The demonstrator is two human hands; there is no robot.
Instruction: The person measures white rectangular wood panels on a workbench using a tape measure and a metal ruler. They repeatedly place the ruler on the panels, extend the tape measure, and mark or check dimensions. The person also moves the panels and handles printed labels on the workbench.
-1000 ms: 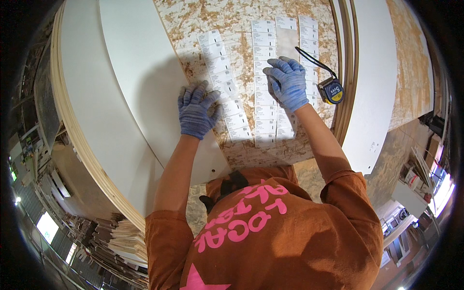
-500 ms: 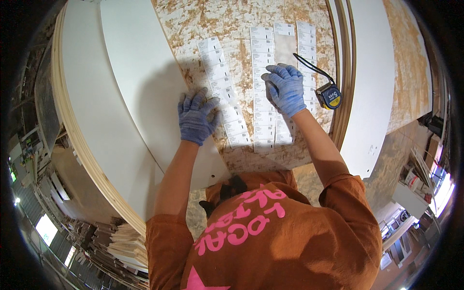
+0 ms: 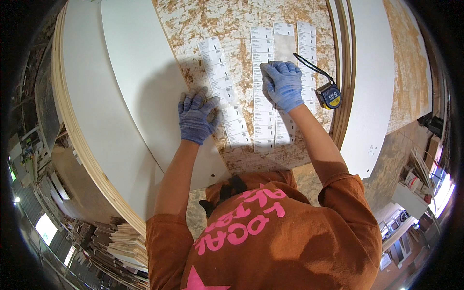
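My left hand [image 3: 198, 116], in a blue-grey knit glove, lies flat with fingers spread on the edge of a white panel [image 3: 145, 63]. Its fingertips reach close to a slanted strip of white labels [image 3: 214, 58]. Gloved the same way, my right hand [image 3: 285, 87] rests over the middle label strip [image 3: 284, 29], which has a bare patch just past my knuckles. Its fingers are bent together, with the tips at the edge of the neighbouring label strip [image 3: 263, 121]; what is between them is hidden. A further label strip [image 3: 307, 38] lies to the right.
A dark blue and yellow tape measure [image 3: 331, 95] with a black wrist cord lies right of the strips. The strips lie on a worn, scuffed board [image 3: 237, 19]. Stacked white panels [image 3: 369, 87] stand at the right, and more layered panels [image 3: 82, 63] at the left.
My right hand has shifted slightly left and its fingers have drawn in, the tips now on the edge of the neighbouring strip. My left hand has stayed in place.
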